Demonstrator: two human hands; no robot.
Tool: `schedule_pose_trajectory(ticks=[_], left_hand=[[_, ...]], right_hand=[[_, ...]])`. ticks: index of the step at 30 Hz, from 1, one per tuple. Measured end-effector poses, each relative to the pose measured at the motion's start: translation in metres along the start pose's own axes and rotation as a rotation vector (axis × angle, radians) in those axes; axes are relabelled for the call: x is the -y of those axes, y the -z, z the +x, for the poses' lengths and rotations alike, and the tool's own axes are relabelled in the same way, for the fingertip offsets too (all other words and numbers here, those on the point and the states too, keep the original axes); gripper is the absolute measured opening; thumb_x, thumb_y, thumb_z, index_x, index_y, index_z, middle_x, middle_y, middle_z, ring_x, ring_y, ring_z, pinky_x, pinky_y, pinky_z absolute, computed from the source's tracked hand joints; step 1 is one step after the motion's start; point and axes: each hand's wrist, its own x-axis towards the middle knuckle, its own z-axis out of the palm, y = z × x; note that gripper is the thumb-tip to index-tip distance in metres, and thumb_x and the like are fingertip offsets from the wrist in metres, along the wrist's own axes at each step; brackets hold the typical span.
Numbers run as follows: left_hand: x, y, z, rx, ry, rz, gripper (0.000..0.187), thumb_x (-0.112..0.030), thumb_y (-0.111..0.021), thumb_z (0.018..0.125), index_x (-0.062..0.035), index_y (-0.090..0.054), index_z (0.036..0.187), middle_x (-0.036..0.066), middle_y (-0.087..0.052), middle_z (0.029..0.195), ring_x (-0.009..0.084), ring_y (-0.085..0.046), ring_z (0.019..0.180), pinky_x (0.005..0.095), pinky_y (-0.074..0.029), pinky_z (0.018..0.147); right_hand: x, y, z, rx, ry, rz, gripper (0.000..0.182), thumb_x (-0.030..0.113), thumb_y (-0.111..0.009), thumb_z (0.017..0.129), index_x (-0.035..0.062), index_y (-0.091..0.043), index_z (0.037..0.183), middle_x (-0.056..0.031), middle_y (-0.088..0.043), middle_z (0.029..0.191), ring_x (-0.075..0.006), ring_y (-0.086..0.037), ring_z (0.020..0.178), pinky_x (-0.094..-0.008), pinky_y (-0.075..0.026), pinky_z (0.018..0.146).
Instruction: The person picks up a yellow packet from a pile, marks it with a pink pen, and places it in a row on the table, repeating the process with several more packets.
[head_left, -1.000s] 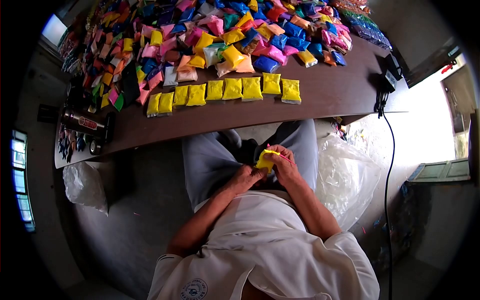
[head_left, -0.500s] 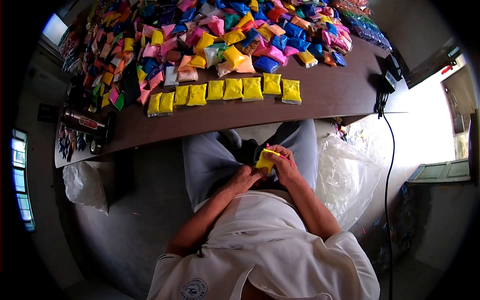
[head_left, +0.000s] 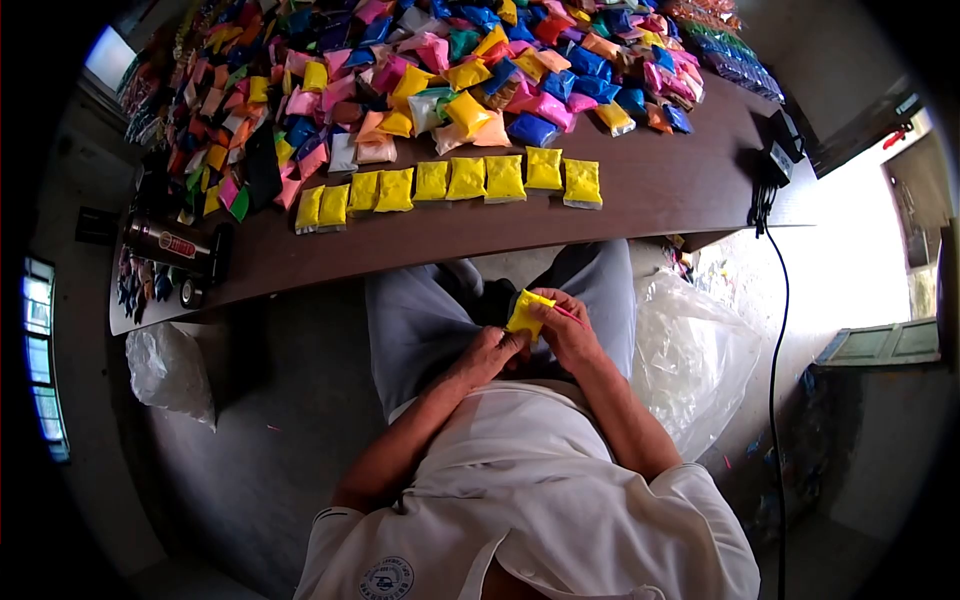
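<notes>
Hands together over the lap: left hand (head_left: 487,352) pinches the yellow packet (head_left: 526,312) from below, right hand (head_left: 568,328) clamps its far side, a thin pink strip (head_left: 567,314) across the fingers. Packet sits between both grips, well short of the table (head_left: 660,185).

a row of packets (head_left: 450,182) lies along the table (head_left: 650,190), in front of a heap of packets (head_left: 450,60). a flask (head_left: 170,246) lies at the table's left end. a small packet (head_left: 527,313) sits between both hands over the lap, below the table edge. plastic bags (head_left: 690,360) rest on the floor to the right.
</notes>
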Motion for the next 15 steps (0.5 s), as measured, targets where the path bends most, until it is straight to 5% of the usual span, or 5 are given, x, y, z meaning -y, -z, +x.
schedule_pose_trajectory(ticks=[15], left_hand=[[0.000,-0.001,-0.002,-0.060,0.015,-0.002,0.050,-0.050,-0.044,0.088,-0.0037,-0.060,0.081,0.003,-0.061,0.068,0.0100,-0.054,0.059,0.0233,-0.044,0.058]], right_hand=[[-0.008,-0.003,-0.005,0.146,0.002,-0.117,0.022,0.020,-0.062,0.083,-0.0004,-0.058,0.087,-0.0061,-0.062,0.071,-0.0108,-0.057,0.054,-0.0227,-0.046,0.047]])
